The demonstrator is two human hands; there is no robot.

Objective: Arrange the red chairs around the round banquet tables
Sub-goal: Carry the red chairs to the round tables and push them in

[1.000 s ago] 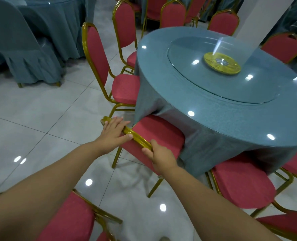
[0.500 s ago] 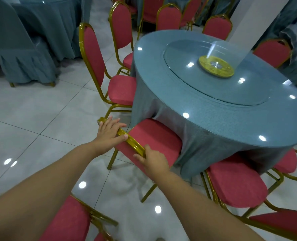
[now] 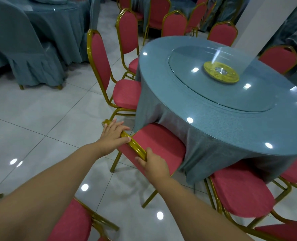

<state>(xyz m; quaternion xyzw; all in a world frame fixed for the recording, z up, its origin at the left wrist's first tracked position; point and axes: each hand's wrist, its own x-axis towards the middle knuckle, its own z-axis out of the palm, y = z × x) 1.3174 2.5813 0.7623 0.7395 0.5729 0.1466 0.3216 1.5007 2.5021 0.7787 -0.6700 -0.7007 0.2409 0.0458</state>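
A red chair (image 3: 159, 145) with a gold frame stands at the near edge of the round table (image 3: 213, 117), its seat partly under the blue cloth. My left hand (image 3: 114, 134) lies over the left part of the chair's gold top rail, thumb under it. My right hand (image 3: 154, 164) grips the rail's right part. Another red chair (image 3: 102, 66) stands to the left of the table, its seat at the cloth. A further red chair (image 3: 239, 190) stands to the right, seat toward the table.
More red chairs ring the table's far side (image 3: 174, 23). A gold turntable hub (image 3: 221, 72) sits on the glass top. A covered chair (image 3: 22, 54) and another blue table stand at the left. A red chair (image 3: 71, 221) lies near my left arm. A white pillar (image 3: 266, 20) rises behind.
The chair in my hands has slid a little further toward the table. The view has shifted slightly, and my hands keep their places on the rail.
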